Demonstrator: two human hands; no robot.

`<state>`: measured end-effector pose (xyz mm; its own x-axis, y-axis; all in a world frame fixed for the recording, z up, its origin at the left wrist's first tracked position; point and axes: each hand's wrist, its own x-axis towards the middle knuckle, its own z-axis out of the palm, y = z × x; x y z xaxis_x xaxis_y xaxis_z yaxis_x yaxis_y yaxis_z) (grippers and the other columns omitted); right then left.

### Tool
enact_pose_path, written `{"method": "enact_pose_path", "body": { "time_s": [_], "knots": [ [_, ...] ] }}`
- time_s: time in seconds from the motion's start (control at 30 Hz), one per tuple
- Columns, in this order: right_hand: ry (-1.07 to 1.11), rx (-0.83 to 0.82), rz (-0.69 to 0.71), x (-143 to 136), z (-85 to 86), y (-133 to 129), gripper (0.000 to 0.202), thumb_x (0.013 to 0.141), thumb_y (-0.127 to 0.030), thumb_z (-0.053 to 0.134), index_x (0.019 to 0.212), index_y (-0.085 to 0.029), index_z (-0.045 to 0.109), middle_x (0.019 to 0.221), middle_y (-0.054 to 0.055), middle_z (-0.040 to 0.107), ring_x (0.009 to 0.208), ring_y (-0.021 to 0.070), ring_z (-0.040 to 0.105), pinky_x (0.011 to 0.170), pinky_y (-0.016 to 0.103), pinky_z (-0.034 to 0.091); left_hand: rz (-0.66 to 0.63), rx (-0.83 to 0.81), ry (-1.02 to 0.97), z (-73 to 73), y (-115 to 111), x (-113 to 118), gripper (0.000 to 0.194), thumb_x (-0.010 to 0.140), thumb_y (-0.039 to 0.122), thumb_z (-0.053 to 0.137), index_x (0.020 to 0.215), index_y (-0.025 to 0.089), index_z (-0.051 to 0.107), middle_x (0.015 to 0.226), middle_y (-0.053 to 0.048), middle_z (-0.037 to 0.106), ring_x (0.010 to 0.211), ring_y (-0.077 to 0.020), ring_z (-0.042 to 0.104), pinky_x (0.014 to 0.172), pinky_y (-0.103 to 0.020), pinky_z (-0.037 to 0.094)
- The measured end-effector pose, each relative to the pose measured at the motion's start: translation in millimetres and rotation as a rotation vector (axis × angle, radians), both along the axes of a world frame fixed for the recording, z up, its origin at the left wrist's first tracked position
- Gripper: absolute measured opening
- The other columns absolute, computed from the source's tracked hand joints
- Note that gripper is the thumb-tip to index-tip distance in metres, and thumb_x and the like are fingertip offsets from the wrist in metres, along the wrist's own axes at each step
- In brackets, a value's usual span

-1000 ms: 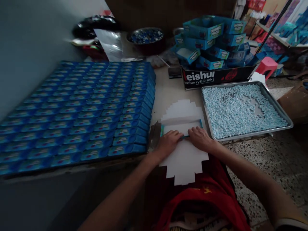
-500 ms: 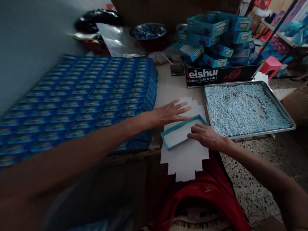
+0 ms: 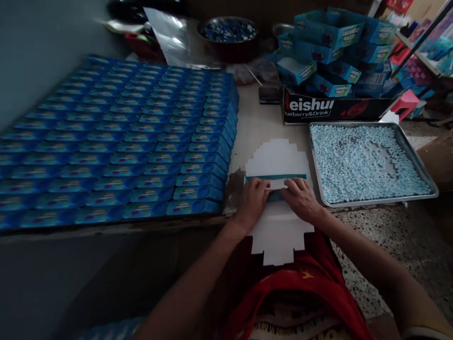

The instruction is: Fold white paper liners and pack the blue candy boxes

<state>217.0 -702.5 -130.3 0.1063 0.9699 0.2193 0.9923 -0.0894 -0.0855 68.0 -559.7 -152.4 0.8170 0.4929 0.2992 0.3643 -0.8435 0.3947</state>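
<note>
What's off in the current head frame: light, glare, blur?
Head view: dim overall, dark beneath the table; head view: glare on the silvery sheet; head view: print on the rowed blue boxes too soft to read, black carton lettering legible.

Far right, I read "CARAMELO MACIZO" on blue boxes (image 3: 329, 53); "eishui", first letter unclear, and "ueberry&Drink" on the black carton (image 3: 339, 110) under them. My shirt print (image 3: 279, 327): unreadable.

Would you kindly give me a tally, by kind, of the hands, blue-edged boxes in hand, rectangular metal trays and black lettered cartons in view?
Hands: 2 (left hand, right hand)
Blue-edged box in hand: 1
Rectangular metal tray: 1
Black lettered carton: 1
Total: 5
</note>
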Motion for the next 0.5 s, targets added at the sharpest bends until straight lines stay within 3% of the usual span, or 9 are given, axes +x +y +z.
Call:
{"method": "enact_pose_path", "body": {
  "time_s": [0.1,0.2,0.3,0.43,0.5],
  "knots": [
    [-0.024,-0.066,-0.024,-8,-5.1,-20,0.026,0.107,-0.029,0.048,0.124,-0.02,0.066,0.115,0.012,0.065,0.107,0.0274,0.049,0.094,0.041,0.039,-0.04,0.075,-0.025,0.5,-5,-12,0.027,0.104,0.038,0.051,0.097,0.019,0.07,0.105,-0.012,0.062,0.104,-0.0272,0.058,0.095,-0.041,0.049],
    [0.028,-0.166,-0.075,-13,-5.5,-26,0.031,0.108,-0.026,0.044,0.132,-0.022,0.062,0.119,0.012,0.064,0.11,0.028,0.048,0.092,0.041,0.039,-0.069,0.14,0.059,0.9,-21,-27,0.028,0.104,0.035,0.05,0.116,0.018,0.069,0.109,-0.015,0.063,0.11,-0.0308,0.056,0.104,-0.049,0.045],
    [0.032,-0.257,-0.074,-13,-0.4,-19,0.027,0.108,-0.026,0.04,0.119,-0.021,0.064,0.112,0.011,0.065,0.105,0.0277,0.05,0.087,0.041,0.039,-0.11,0.148,0.241,4.4,-29,-27,0.028,0.104,0.034,0.049,0.116,0.018,0.067,0.108,-0.016,0.065,0.106,-0.0328,0.058,0.098,-0.052,0.047],
    [0.021,-0.275,-0.154,-18,3.8,-9,0.03,0.107,-0.044,0.046,0.107,-0.02,0.062,0.108,0.011,0.066,0.104,0.0278,0.055,0.085,0.04,0.043,-0.146,0.125,0.392,11.9,-21,-15,0.031,0.104,0.042,0.049,0.106,0.017,0.066,0.107,-0.016,0.068,0.103,-0.0338,0.061,0.084,-0.046,0.05],
    [0.03,-0.268,-0.205,-22,1.8,-5,0.033,0.105,-0.05,0.05,0.107,-0.019,0.062,0.108,0.011,0.067,0.104,0.0279,0.058,0.085,0.039,0.046,-0.154,0.116,0.414,13.2,-15,-12,0.023,0.103,0.035,0.051,0.106,0.018,0.066,0.105,-0.013,0.07,0.103,-0.0321,0.063,0.082,-0.043,0.051]
  ]
}}
